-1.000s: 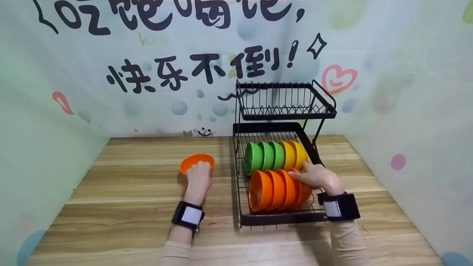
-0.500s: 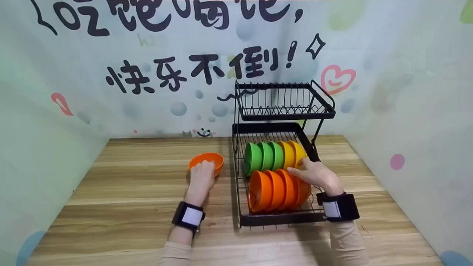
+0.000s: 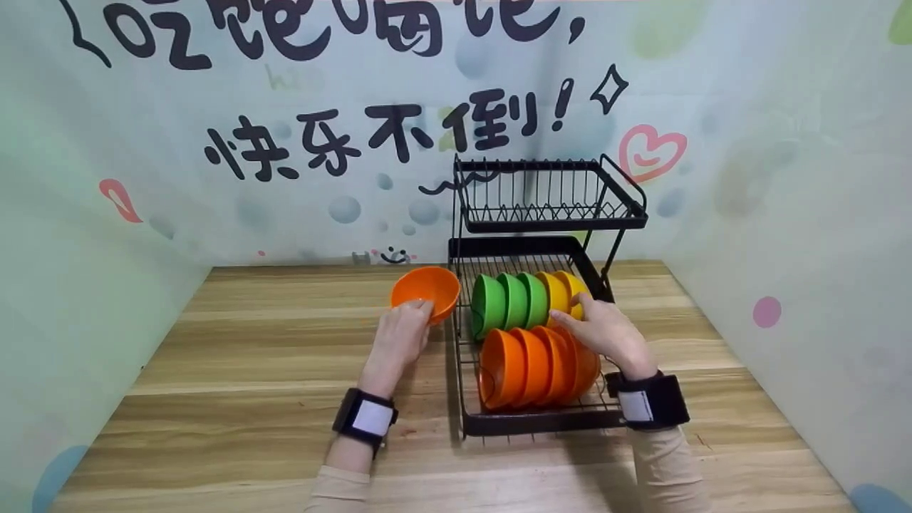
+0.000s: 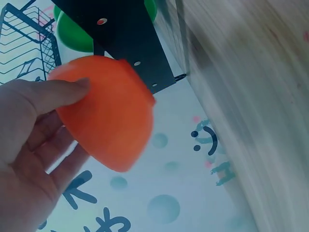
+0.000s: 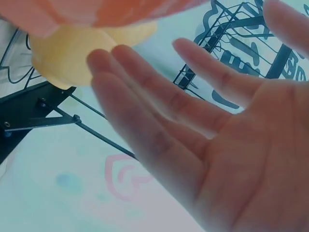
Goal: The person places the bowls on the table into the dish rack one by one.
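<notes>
An orange bowl (image 3: 426, 285) is held up by its near edge in my left hand (image 3: 396, 340), at the left side of the black dish rack (image 3: 541, 425). The left wrist view shows the thumb on one face of this bowl (image 4: 113, 118), with the fingers behind it. My right hand (image 3: 611, 333) hovers over the rack's right side, beside the yellow bowls (image 3: 556, 288). Its fingers (image 5: 145, 135) are extended and loosely spread in the right wrist view, near a yellow bowl (image 5: 63, 58). Several orange bowls (image 3: 501, 370) stand on edge in the front row.
Several green bowls (image 3: 488, 306) stand on edge left of the yellow ones in the rack's back row. An upper wire shelf (image 3: 556, 225) rises at the rear. A printed wall sheet (image 3: 285, 214) closes off the back of the wooden table (image 3: 235, 370).
My left hand has carried the orange bowl rightward and up toward the rack, tilting its opening toward the camera. My right hand has shifted slightly left and up by the yellow bowls.
</notes>
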The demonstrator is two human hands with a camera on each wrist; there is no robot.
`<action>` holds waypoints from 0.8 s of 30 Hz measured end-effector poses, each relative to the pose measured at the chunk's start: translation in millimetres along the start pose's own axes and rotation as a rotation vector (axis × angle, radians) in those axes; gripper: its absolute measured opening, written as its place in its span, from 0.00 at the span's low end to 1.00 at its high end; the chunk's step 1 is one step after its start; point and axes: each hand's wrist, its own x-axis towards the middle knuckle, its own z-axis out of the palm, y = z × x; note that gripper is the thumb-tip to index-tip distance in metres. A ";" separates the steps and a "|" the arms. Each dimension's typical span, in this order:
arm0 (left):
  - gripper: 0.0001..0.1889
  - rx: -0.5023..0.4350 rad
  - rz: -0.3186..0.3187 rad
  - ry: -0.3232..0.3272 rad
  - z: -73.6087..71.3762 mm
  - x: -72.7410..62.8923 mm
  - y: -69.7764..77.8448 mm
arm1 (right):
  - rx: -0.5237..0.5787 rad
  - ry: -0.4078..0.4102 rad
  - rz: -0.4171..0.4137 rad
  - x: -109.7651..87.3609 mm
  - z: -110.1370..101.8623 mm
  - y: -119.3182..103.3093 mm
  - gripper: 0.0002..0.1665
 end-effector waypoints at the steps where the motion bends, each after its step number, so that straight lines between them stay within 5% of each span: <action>1: 0.08 -0.013 0.012 0.003 -0.5 0.6 0.5 | 0.002 0.007 0.001 0.4 0.7 -1.0 0.32; 12: 0.07 -0.059 0.115 0.018 -7.8 6.3 11.7 | 0.026 0.065 -0.027 4.3 8.4 -11.5 0.32; 24: 0.02 -0.065 0.247 0.096 -16.0 13.6 34.1 | 0.254 0.106 -0.045 7.3 9.2 -22.8 0.35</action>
